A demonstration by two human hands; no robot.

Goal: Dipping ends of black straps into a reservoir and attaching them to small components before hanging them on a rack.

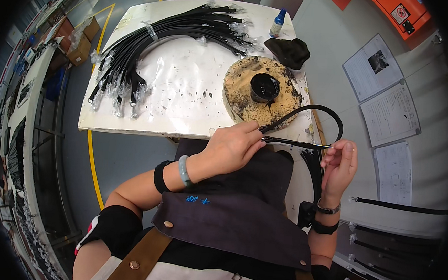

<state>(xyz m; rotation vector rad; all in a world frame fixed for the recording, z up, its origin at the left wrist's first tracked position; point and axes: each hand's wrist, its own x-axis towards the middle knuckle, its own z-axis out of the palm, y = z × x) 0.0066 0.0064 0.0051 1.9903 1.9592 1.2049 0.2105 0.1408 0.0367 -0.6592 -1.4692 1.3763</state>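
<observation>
My left hand is closed on a narrow black strap in front of the table's near edge. The strap rises from those fingers and bends round to the right in a loop, coming down by my right hand. Fingertips of my right hand pinch a thin, dark, stick-like tool with a shiny part near the fingers. It points left, its far end close to my left fingertips; whether it touches the strap is unclear. Just beyond, a small black-coated pot stands on a round, tan, black-stained base.
A tied bundle of black straps with clear-wrapped ends curves across the white table. At the far right are a blue bottle and a dark cloth. More straps hang at the right, below paper sheets on the wall.
</observation>
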